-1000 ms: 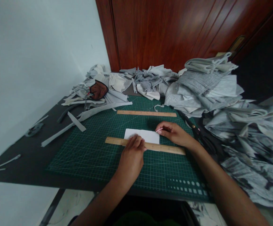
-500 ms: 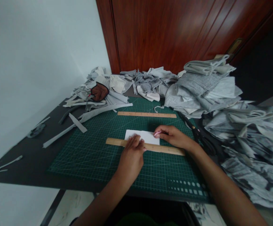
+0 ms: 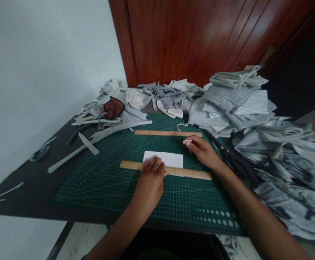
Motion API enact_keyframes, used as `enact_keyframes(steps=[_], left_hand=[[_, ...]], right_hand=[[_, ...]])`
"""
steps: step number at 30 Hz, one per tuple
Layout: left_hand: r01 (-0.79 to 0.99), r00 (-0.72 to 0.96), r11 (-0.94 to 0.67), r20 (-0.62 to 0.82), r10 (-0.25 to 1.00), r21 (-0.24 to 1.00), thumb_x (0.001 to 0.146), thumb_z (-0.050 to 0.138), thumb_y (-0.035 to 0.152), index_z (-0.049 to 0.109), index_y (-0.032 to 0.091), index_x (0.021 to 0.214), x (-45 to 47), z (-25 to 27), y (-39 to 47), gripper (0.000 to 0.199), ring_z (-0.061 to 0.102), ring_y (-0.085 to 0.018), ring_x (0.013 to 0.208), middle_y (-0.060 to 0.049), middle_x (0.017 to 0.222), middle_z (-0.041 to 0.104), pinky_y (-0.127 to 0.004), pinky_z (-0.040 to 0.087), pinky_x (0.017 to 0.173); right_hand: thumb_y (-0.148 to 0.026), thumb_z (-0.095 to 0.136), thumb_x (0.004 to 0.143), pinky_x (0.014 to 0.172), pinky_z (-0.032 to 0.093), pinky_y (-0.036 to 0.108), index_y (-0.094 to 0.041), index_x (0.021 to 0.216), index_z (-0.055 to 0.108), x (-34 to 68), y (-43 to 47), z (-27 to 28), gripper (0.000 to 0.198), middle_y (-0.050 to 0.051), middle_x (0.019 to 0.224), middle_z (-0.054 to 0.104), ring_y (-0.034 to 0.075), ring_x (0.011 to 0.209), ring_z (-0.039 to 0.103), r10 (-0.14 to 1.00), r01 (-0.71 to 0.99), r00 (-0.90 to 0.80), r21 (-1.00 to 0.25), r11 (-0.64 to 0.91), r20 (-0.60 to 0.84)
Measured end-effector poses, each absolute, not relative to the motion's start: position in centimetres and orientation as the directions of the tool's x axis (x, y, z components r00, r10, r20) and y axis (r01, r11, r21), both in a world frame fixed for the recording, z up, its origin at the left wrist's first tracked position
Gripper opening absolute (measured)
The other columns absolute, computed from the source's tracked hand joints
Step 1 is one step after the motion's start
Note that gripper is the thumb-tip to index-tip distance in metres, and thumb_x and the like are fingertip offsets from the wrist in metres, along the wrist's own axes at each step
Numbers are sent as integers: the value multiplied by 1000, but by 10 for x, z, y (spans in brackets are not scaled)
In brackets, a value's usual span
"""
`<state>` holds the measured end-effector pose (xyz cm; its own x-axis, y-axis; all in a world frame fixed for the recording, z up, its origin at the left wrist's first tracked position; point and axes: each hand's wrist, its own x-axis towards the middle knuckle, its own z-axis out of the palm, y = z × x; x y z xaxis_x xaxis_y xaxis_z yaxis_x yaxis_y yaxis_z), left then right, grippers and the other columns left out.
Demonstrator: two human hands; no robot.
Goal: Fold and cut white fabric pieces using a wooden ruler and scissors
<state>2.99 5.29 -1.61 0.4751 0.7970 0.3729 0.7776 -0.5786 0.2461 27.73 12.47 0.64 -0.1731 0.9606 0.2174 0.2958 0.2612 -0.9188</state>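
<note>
under left fingers (image 3: 154,164): straight tan wooden ruler (image 3: 186,172), plain white rectangular sheet (image 3: 171,159); in right fingers (image 3: 194,138): small pale-pink piece (image 3: 187,142); below both: flat green mat (image 3: 179,196), white-gridded.

One head-worn view, facing forward and down over the bench (image 3: 32,195).
It looks from the wearer's side, above the near edge, close enough that the left forearm (image 3: 131,220) and right forearm (image 3: 246,207) enter from the bottom, yet wide enough to take in the wall (image 3: 51,54) at left and the wooden door (image 3: 187,39) behind; the white sheet (image 3: 170,159) sits near mid-frame.
</note>
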Motion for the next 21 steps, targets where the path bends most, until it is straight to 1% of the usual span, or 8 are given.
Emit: enact_keyframes(steps=[3,6,8,9,12,15,19,21], left_hand=[[777,488,-585,364,793,233,95,56,8,61,13,121,30,-15,53,27,56,-34,133,-15,131,65,-60,47,114],[782,483,-578,359,798,233,96,54,7,61,13,122,30,-14,52,28,54,-34,135,-15,133,64,-60,45,116],[783,484,-577,354,801,234,96,53,7,60,13,123,31,-13,51,29,53,-34,136,-15,134,64,-60,44,116],[783,485,-576,350,801,236,95,52,6,60,12,123,31,-13,51,29,53,-34,136,-15,134,64,-60,43,117],[781,485,-578,353,800,236,95,51,6,60,13,123,30,-12,51,30,53,-34,136,-15,133,64,-60,43,116],[775,490,-587,362,793,236,96,52,8,61,14,122,30,-11,52,28,54,-33,135,-14,133,64,-59,44,116],[772,489,-584,352,798,251,95,53,7,61,13,121,30,-9,52,27,55,-32,134,-14,132,65,-58,44,117],[772,489,-582,346,801,256,95,54,6,62,12,120,30,-8,52,27,55,-32,134,-14,131,65,-58,43,117]], right_hand=[[-60,62,94,57,44,29,-23,100,68,278,125,8,38,0,78,61,15,62,53,965,326,-175,-914,243,194],[-56,59,97,73,51,33,-23,100,71,275,121,9,35,3,90,70,20,80,63,943,352,-277,-893,279,185],[-52,59,98,85,51,36,-23,100,72,273,119,10,32,5,99,74,23,93,65,923,368,-339,-876,311,185],[-51,59,98,86,51,36,-23,100,72,273,118,10,31,5,100,74,23,94,65,919,373,-351,-873,314,180],[-53,61,97,73,51,33,-23,102,72,272,117,12,33,4,95,73,20,81,64,928,361,-340,-889,281,155],[-57,65,92,60,46,29,-22,103,70,269,116,14,37,2,88,67,15,65,57,937,276,-339,-943,185,85],[-58,71,87,57,42,27,-21,98,65,261,114,12,39,-1,82,59,12,61,54,952,104,-306,-994,30,-3],[-56,74,84,56,40,26,-20,96,63,258,112,10,39,-3,79,56,12,60,52,957,58,-289,-998,-13,-29]])
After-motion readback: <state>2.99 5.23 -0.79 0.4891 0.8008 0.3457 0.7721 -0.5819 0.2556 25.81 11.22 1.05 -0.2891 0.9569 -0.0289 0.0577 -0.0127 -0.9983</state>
